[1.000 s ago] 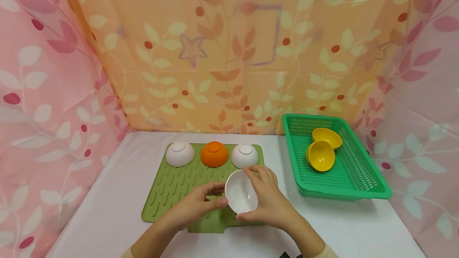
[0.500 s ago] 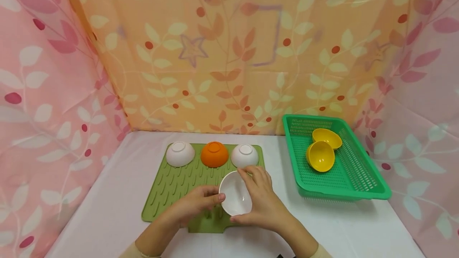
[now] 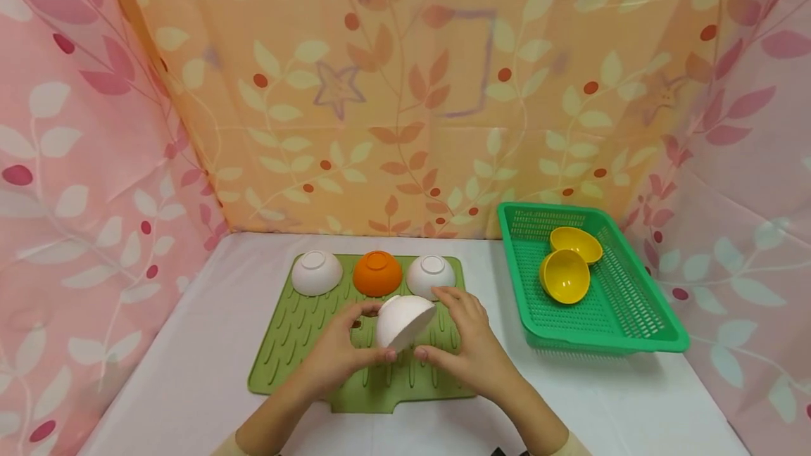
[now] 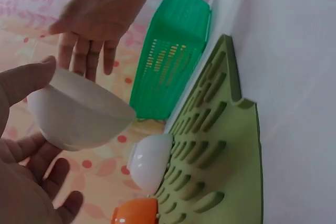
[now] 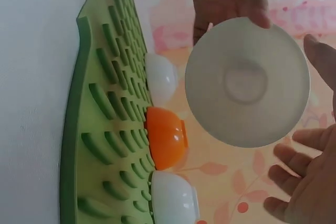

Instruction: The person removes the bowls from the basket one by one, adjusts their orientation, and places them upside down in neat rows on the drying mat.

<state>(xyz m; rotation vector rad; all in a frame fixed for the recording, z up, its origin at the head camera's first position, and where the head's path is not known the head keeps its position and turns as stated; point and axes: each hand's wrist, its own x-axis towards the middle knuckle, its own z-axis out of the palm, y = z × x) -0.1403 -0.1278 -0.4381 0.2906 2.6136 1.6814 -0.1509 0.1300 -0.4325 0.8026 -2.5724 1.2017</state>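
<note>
A white bowl (image 3: 400, 322) is tilted in the air above the green drying mat (image 3: 291, 336), its mouth turned toward the right. My left hand (image 3: 336, 352) grips it, thumb at the rim and fingers against the outside. The right hand (image 3: 475, 350) is apart from the bowl, fingers spread and relaxed; the right wrist view shows a gap between its fingers and the bowl (image 5: 247, 124). Along the mat's far edge a white bowl (image 3: 317, 274), an orange bowl (image 3: 377, 275) and another white bowl (image 3: 427, 273) stand upside down in a row.
To the right of the mat is a green plastic basket (image 3: 602, 340) with two yellow bowls inside, one front (image 3: 565, 277) and one behind. Floral cloth walls (image 3: 393, 160) enclose the white table (image 3: 190, 343) at the back and sides.
Both hands held the white bowl, its inside facing me. Now it has turned so its outside shows, and the right hand has let go and moved slightly right.
</note>
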